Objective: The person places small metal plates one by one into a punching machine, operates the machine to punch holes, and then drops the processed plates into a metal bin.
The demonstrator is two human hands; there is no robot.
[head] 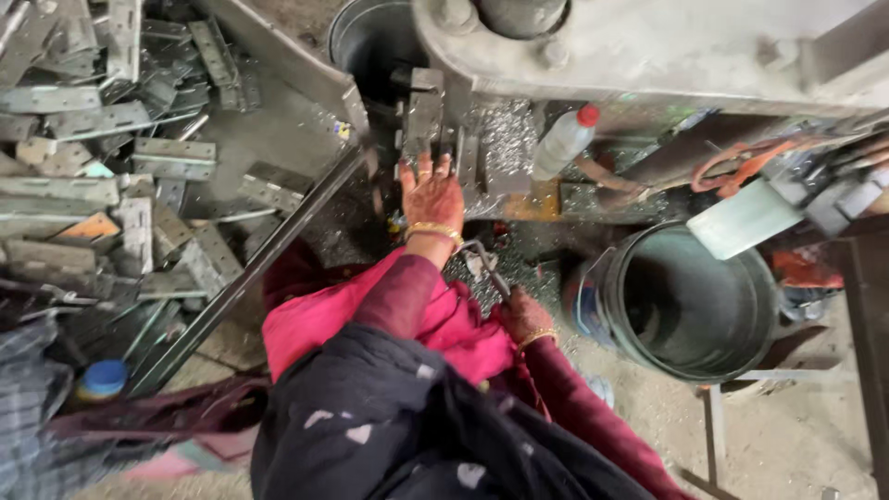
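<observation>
Pink cloth (306, 329), maroon sleeve (398, 296), grey metal brackets (102, 120), red-capped bottle (565, 139).

We are looking down into a metalworking workshop: a heavy grey press machine (648, 46) spans the top of the frame, with a bed strewn with bright metal shavings (505, 139) beneath it. At the upper left lies a heap of punched steel brackets (102, 139), and at the right a worn metal bucket (690, 306) stands on a dusty, gritty floor (787, 435).
</observation>
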